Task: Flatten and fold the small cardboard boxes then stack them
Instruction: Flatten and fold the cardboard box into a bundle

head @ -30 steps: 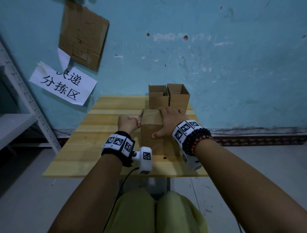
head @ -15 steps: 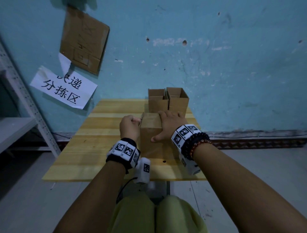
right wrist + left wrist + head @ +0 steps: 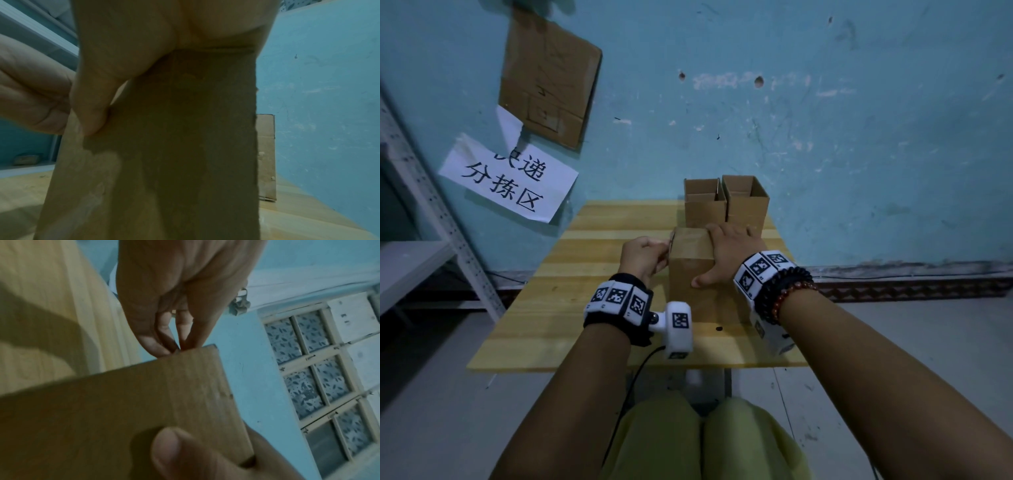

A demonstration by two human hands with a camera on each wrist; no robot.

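Observation:
A closed small cardboard box (image 3: 690,270) stands upright on the wooden table (image 3: 585,308), in front of me. My left hand (image 3: 666,247) pinches the box's top left edge; the left wrist view shows its fingertips (image 3: 152,347) meeting on that edge of the box (image 3: 144,402). My right hand (image 3: 726,251) lies over the box's top, with its thumb (image 3: 698,281) pressed against the front face. In the right wrist view the palm (image 3: 144,40) caps the box (image 3: 174,146). Two open boxes (image 3: 705,202) (image 3: 746,200) stand side by side behind it.
The table is backed by a blue wall (image 3: 825,137). A white paper sign (image 3: 508,181) and a flat cardboard piece (image 3: 549,75) hang on that wall at the left. A grey metal shelf (image 3: 410,260) stands left of the table. My knees are below the table's front edge.
Both hands and the box stay almost where they were. The head view has shifted slightly, and my left hand keeps its pinch on the top left edge.

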